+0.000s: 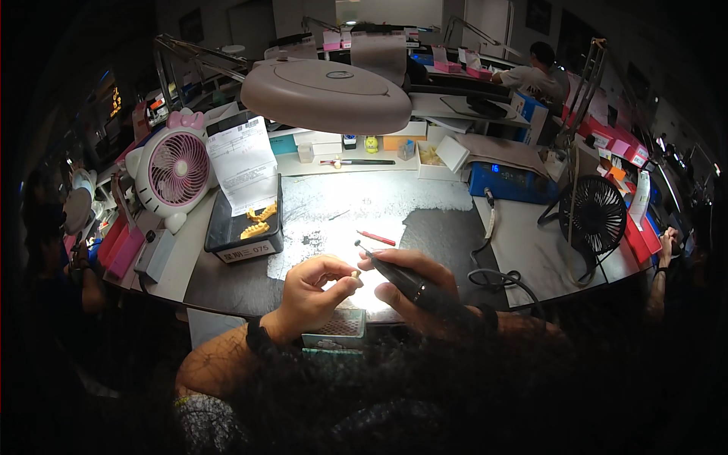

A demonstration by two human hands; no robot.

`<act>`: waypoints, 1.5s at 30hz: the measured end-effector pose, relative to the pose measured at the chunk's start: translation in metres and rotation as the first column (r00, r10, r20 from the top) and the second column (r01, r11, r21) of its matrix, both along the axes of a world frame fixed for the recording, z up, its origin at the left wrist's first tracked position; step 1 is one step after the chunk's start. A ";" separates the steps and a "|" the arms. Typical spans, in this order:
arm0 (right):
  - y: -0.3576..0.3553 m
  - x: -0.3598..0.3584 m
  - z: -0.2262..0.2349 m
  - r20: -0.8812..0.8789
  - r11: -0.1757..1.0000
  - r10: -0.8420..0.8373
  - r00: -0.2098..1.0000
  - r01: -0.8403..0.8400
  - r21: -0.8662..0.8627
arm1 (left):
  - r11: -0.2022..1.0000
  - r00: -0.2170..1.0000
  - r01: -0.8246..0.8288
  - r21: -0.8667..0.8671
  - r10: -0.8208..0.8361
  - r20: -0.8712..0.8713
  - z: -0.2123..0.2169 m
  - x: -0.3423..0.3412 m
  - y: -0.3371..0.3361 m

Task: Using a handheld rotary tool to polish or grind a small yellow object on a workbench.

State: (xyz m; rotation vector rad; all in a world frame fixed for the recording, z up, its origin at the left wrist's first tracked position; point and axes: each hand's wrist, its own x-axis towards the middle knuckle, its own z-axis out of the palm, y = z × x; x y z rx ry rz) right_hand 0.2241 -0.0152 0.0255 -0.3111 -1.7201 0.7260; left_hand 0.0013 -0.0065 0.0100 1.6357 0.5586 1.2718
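Observation:
Near the front of the bench, my left hand (317,292) pinches a small yellowish tooth-like piece (356,274) between thumb and fingertips. Its exact shape is too small to make out. My right hand (417,277) is wrapped round a black rotary handpiece (413,284), whose thin shank ends in a small round tip (358,243). That tip points up and left, above the piece and apart from it. A red slim tool (376,237) lies on the lit bench top just beyond my hands. Yellow dental models (256,229) sit in a black tray (244,249) to the left.
A lamp (326,95) hangs over the bench. A paper slip (244,165) stands in the tray. At left is a pink-and-white fan (178,168); at right, a blue control box (509,182) with its cord (489,227) and a black fan (593,214). A perforated box (335,324) sits below my hands.

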 end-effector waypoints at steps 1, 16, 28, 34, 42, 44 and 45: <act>-0.001 0.001 0.002 0.000 1.000 -0.001 1.000 0.001 0.000 | 1.000 1.000 0.011 -0.001 -0.011 0.007 0.001 0.000 0.000; 0.001 0.003 0.006 0.061 0.997 0.006 0.998 -0.010 0.075 | 0.996 0.996 0.084 0.035 -0.083 -0.027 0.000 -0.002 0.003; 0.003 -0.001 0.000 -0.013 0.991 -0.092 0.996 0.093 0.099 | 0.998 0.998 0.057 -0.004 -0.057 -0.006 -0.002 -0.003 0.002; -0.002 -0.008 -0.009 0.007 0.994 -0.110 0.994 0.109 0.028 | 0.998 0.999 0.029 0.061 -0.026 -0.046 0.000 0.000 0.003; -0.003 -0.006 -0.010 0.031 0.992 -0.126 0.992 0.126 -0.002 | 0.996 0.997 0.059 0.065 -0.055 -0.062 0.002 -0.001 0.004; -0.004 -0.007 -0.008 0.035 0.992 -0.127 0.991 0.127 0.003 | 0.995 0.995 0.072 0.063 -0.067 -0.070 0.004 -0.001 0.004; -0.004 -0.007 -0.007 0.040 0.991 -0.132 0.990 0.132 0.008 | 0.995 0.995 0.080 0.065 -0.075 -0.069 0.004 0.000 0.004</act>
